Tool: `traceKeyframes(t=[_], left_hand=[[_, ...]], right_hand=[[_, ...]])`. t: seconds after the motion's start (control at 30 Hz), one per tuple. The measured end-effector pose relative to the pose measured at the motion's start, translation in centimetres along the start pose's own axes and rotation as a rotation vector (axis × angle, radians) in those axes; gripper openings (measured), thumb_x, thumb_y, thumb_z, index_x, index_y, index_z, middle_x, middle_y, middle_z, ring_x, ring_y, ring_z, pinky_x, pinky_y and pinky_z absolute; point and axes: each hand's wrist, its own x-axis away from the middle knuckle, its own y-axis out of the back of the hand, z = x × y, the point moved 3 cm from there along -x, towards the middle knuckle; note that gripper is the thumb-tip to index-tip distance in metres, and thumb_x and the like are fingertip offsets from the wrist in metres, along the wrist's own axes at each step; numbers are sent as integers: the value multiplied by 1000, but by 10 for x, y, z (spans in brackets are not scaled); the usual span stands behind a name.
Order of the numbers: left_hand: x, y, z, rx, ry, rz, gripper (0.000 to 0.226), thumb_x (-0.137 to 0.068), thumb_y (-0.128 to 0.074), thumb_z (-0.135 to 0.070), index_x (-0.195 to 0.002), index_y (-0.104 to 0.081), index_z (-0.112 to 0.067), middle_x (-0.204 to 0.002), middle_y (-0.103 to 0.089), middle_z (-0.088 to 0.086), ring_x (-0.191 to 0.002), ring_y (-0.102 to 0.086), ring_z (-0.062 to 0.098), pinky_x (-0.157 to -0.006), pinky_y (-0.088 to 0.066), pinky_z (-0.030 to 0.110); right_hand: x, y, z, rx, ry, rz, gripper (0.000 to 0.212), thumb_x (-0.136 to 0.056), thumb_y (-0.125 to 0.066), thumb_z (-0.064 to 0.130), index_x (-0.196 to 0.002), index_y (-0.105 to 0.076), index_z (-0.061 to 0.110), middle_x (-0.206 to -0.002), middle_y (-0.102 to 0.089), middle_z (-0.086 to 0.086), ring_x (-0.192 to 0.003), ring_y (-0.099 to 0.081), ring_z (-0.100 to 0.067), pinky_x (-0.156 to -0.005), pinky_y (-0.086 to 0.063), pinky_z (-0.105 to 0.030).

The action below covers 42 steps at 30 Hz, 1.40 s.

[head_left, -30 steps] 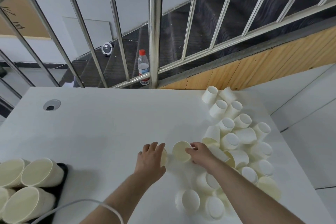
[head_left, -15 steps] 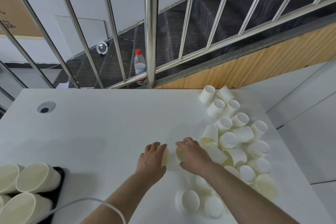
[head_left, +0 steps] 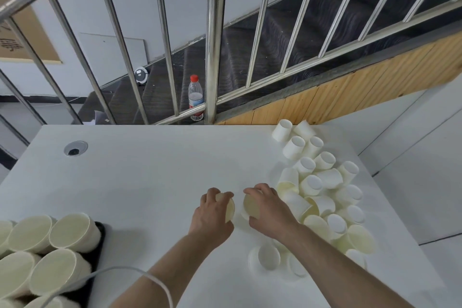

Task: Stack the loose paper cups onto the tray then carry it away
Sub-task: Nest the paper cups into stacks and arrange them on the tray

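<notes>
My left hand (head_left: 211, 217) grips a white paper cup (head_left: 228, 209) lying on its side, its mouth facing right. Close beside it my right hand (head_left: 271, 210) grips a second paper cup (head_left: 251, 205) with its mouth facing left; a small gap separates the two cups. Several loose paper cups (head_left: 322, 182) lie scattered over the right side of the white table (head_left: 150, 177). At the lower left a black tray (head_left: 96, 257) carries several stacks of nested cups (head_left: 62, 240) lying on their sides.
A steel railing (head_left: 213, 40) runs along the table's far edge, with a plastic bottle (head_left: 195, 97) standing behind it on the dark stairs. A cable hole (head_left: 75, 149) sits at the table's far left. A white cable (head_left: 150, 280) crosses my left forearm.
My right hand has turned over its cup, covering it from above, and both hands have drawn closer together. The view has shifted slightly toward the right.
</notes>
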Motion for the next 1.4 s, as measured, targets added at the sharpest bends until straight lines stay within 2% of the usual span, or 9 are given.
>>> traceKeyframes(t=[0.13,0.6,0.8,0.97,1.2,1.4], left_hand=[[34,13,2,32,23,-65,67,-80,-60,-23,-140,-31,-33,-139,-26,-2,-127,-33,21,-90,-48,30],[182,45,33,48,68,-200,66,-84,-58,-22,-143,-29,-31,-146,-20,2,-134,-29,22,-96,-45,35],[220,74,65,1,93,-274,66,-89,-54,-27,-147,-22,-30,-149,-20,-1,-135,-27,18,-93,-42,27],[238,99,108,10,150,-346,66,-88,-55,-29,-147,-25,-30,-150,-22,-2,-136,-27,21,-93,-44,32],[259,165,222,40,194,-439,66,-85,-60,-26,-145,-31,-24,-147,-30,0,-133,-32,22,-101,-40,31],[272,205,304,46,245,-470,67,-86,-61,-24,-145,-29,-25,-148,-27,-2,-135,-29,22,-103,-39,31]], right_hand=[[28,5,19,12,28,-46,67,-82,-60,18,-143,-35,32,-141,-30,8,-131,-33,-15,-88,-49,-29],[132,-25,105,-67,147,-118,67,-83,-61,20,-144,-35,32,-142,-28,9,-132,-31,-16,-91,-49,-33],[141,-31,157,-57,229,-129,67,-83,-60,18,-144,-34,31,-142,-28,9,-133,-30,-16,-88,-50,-33],[132,-40,210,-67,293,-119,66,-84,-60,19,-144,-35,30,-142,-28,8,-133,-29,-16,-91,-48,-33],[93,-67,330,-90,372,-103,68,-84,-59,20,-145,-32,31,-144,-25,8,-134,-27,-14,-91,-47,-29],[63,-92,417,-91,414,-81,68,-85,-57,17,-146,-31,30,-146,-24,6,-135,-26,-16,-96,-44,-30]])
